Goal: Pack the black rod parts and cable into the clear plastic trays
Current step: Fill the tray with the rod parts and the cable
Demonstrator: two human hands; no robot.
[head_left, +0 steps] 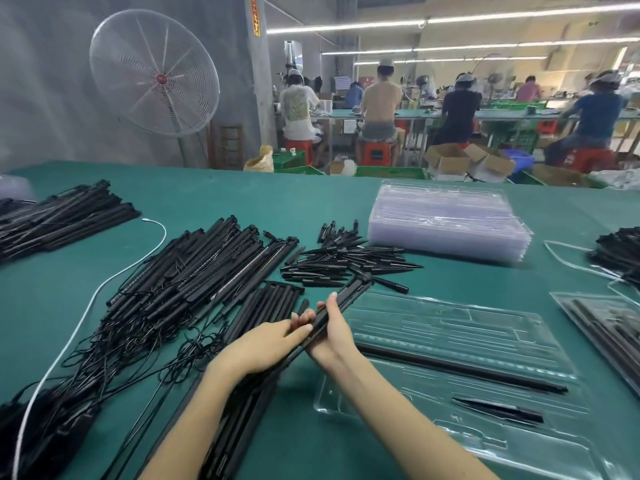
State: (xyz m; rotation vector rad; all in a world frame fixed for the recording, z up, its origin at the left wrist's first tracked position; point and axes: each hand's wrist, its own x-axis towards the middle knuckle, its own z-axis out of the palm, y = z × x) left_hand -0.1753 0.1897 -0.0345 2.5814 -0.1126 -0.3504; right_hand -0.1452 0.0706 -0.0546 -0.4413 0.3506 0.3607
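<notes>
Both hands [301,336] grip one black rod [349,292] — beside clear tray [485,341].

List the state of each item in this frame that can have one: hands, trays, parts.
Left hand: gripping black rods.
Right hand: gripping the same rods.
Open clear tray: partly filled, holding one long rod and one spike.
Stack of clear trays: empty, nested.
Tray at right edge: loaded with rods.
Standing fan: cannot tell if running.

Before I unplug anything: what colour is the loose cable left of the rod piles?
White cable, clearest in the head view.
</notes>
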